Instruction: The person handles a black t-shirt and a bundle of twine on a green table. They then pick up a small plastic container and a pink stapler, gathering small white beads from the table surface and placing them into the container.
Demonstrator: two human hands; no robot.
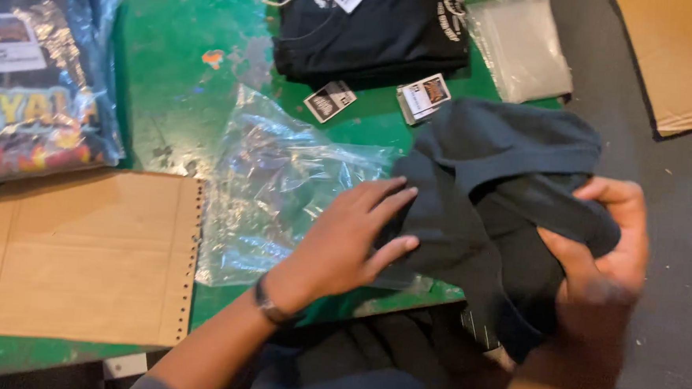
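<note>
- Hands: right hand [599, 255] closed on a bunched fold of the dark garment [496, 187], thumb and fingers pinching cloth at the counter's near right corner; left hand [351, 238] spread flat, fingers wide, pressing the garment's left edge where it overlaps the clear plastic bag [275, 191].
- Dark garment: soft, limp knit, judged light; it drapes off the counter edge and will sag from any single pinch. Best taken at two points, such as the shoulders or a folded edge, rather than mid-cloth.
- Clear plastic bag: thin, crinkled, likely slippery; lies flat on the green counter [171, 75], partly under the left hand.
- Brown cardboard sheet [82, 252]: stiff, perforated along its right edge, left of the bag.
- Two small hang tags [375, 100]: loose on the counter beyond the garment.
- Farther: a folded dark shirt [370, 30] with a paper tag, a stack of clear bags [523, 46] to its right, and a bagged printed shirt [37, 68] at far left.
</note>
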